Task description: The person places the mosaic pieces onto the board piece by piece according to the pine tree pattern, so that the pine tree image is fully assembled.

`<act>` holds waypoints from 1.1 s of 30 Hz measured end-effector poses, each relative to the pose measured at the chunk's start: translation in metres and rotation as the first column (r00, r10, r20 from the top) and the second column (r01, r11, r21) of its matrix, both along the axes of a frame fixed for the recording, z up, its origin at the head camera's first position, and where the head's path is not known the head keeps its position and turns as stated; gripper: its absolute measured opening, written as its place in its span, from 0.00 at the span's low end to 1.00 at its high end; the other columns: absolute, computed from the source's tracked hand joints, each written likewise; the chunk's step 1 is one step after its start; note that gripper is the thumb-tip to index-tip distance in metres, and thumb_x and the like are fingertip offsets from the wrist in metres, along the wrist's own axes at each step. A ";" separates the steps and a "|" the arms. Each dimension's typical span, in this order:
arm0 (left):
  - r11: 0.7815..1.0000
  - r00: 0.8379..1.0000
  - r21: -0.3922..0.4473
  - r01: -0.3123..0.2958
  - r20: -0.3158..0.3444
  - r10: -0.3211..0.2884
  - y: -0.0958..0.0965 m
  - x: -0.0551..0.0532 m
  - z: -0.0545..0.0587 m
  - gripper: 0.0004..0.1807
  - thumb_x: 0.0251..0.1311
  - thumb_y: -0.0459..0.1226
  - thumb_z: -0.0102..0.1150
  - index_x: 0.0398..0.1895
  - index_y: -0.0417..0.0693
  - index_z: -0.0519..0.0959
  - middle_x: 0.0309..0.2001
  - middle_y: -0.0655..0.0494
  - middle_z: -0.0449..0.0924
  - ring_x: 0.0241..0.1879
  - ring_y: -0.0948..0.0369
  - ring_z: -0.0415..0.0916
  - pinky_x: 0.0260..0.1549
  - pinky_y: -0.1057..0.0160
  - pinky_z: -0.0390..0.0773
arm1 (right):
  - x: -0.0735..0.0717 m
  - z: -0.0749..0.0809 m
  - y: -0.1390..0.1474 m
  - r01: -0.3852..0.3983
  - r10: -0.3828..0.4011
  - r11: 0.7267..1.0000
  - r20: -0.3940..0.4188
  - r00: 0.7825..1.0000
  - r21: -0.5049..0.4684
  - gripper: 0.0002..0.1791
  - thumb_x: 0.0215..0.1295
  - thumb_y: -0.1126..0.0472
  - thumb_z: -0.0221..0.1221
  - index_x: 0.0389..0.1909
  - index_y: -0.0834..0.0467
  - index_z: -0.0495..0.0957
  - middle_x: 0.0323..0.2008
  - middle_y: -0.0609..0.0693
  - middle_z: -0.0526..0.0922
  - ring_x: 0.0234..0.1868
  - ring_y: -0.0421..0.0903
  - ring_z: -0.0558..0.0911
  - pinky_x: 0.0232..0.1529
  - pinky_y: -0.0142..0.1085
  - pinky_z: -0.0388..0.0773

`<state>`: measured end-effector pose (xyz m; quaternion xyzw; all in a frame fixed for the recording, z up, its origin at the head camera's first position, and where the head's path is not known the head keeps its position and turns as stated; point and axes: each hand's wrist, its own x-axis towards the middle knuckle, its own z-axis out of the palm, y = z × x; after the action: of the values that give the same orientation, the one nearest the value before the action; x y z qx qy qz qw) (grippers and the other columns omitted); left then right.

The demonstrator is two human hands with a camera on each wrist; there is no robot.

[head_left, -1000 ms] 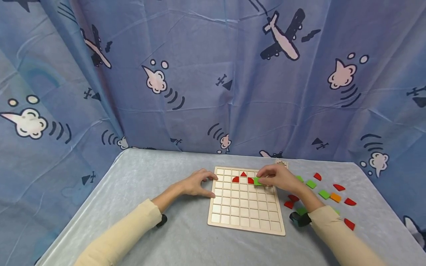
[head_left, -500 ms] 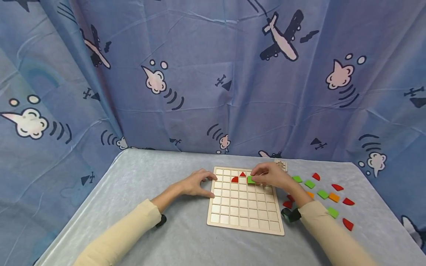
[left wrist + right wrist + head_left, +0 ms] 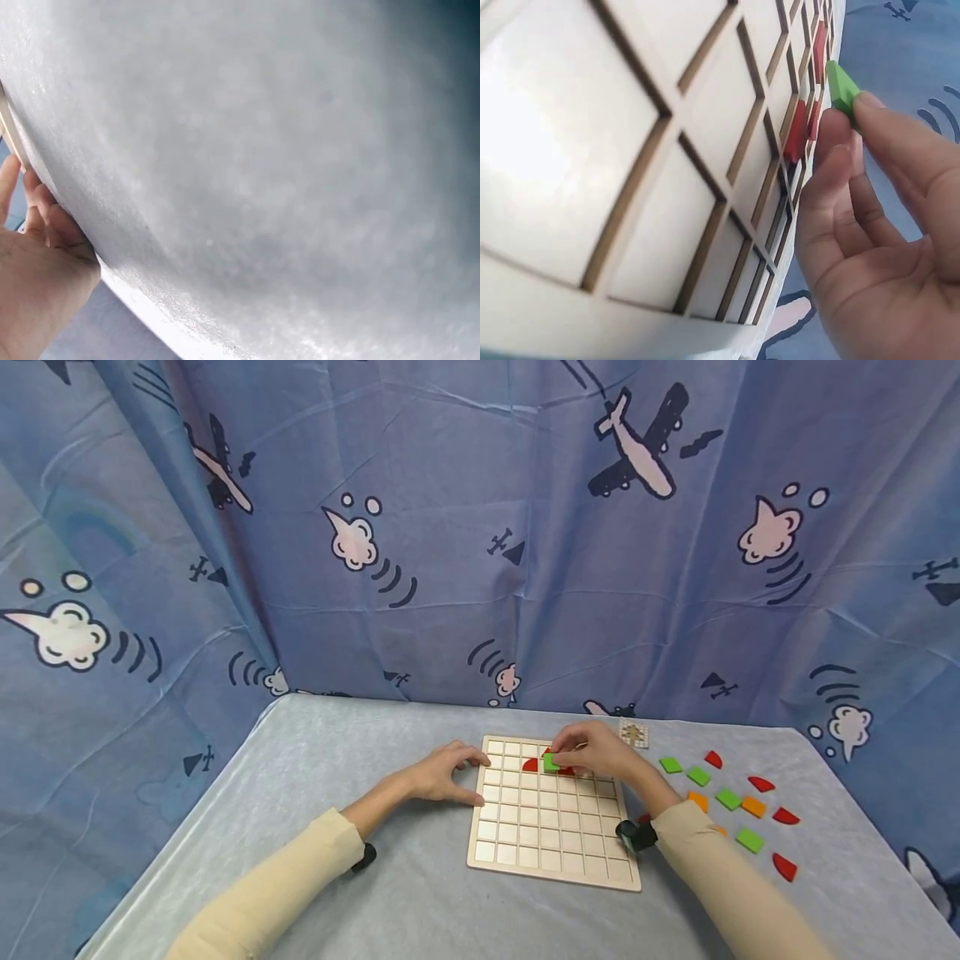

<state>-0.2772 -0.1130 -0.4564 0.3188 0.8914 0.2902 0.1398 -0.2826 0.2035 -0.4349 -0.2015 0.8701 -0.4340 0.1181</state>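
R hand (image 3: 600,752) had thumb & fingers clamped on a green tile (image 3: 551,763). The tile was over the far part of the board (image 3: 551,827), b/w a red bit w/ a round side (image 3: 531,765) & a 2nd red bit (image 3: 567,771). Couldn't tell if it touched the board. A red triangle (image 3: 546,751), partly hidden, was near the board's far edge. L hand (image 3: 442,774) was at the board's left edge, thumb & fingers apart, tips on the edge. Right of the board lay loose green bits (image 3: 728,799), orange bits (image 3: 753,807) & red bits (image 3: 785,816). A small square w/ a tan shape (image 3: 634,734) lay past the board's far right corner. Behind the board hung a blue cloth (image 3: 450,568) w/ planes on it.
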 end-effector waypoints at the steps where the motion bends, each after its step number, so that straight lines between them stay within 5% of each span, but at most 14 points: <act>1: 1.000 1.000 -0.002 0.000 -0.002 0.000 0.000 0.000 0.000 0.33 0.52 0.48 0.74 0.61 0.56 0.74 0.57 0.52 0.74 0.55 0.55 0.73 0.60 0.54 0.74 | -0.001 0.000 -0.001 -0.003 0.003 1.000 -0.004 1.000 0.008 0.08 0.64 0.62 0.65 0.42 0.61 0.84 0.37 0.59 0.87 0.33 0.49 0.83 0.32 0.41 0.81; 33: 1.000 1.000 0.005 -0.009 0.009 0.009 0.000 -0.001 -0.003 0.33 0.51 0.49 0.74 0.61 0.56 0.74 0.57 0.52 0.73 0.55 0.55 0.73 0.60 0.54 0.73 | -0.008 -0.006 -0.011 -0.010 0.016 0.996 -0.071 0.997 0.085 0.03 0.59 0.68 0.66 0.34 0.65 0.84 0.30 0.58 0.84 0.27 0.43 0.76 0.24 0.32 0.74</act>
<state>-0.2781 -0.1128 -0.4592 0.3138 0.8915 0.2945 0.1418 -0.2907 0.1928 -0.4412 -0.2172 0.8901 -0.3884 0.0981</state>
